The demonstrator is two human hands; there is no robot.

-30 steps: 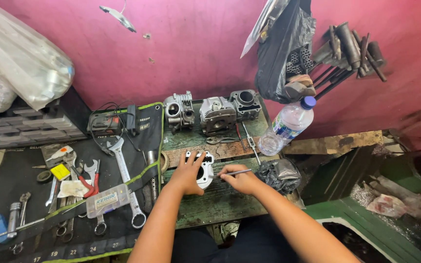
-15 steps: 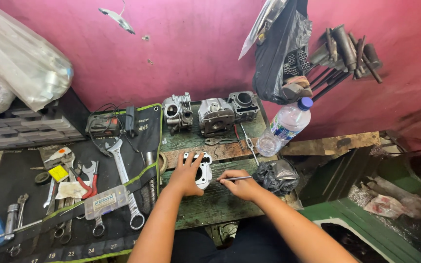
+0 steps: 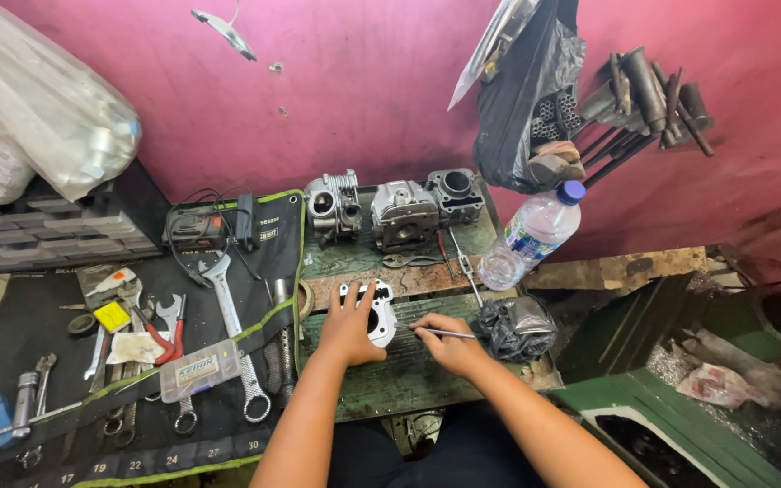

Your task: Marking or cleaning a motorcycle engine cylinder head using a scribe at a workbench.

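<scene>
Pressing flat, the open left hand (image 3: 352,323) steadies a white gasket (image 3: 381,316) while the right hand (image 3: 445,342) pinches a thin metal pick (image 3: 440,333).

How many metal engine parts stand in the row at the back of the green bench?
3, side by side near the pink wall: the left engine part, the middle engine part and the right engine part. More may be hidden behind the black bag.

Desk (image 3: 427,384) free nr front edge below both hands; approach from front open. Rear blocked by 3 engine parts (image 3: 404,212); right side by water bottle (image 3: 531,235) + crumpled black bag (image 3: 517,327). Left: tool mat (image 3: 228,434) crowded w/ wrenches (image 3: 232,334).
</scene>
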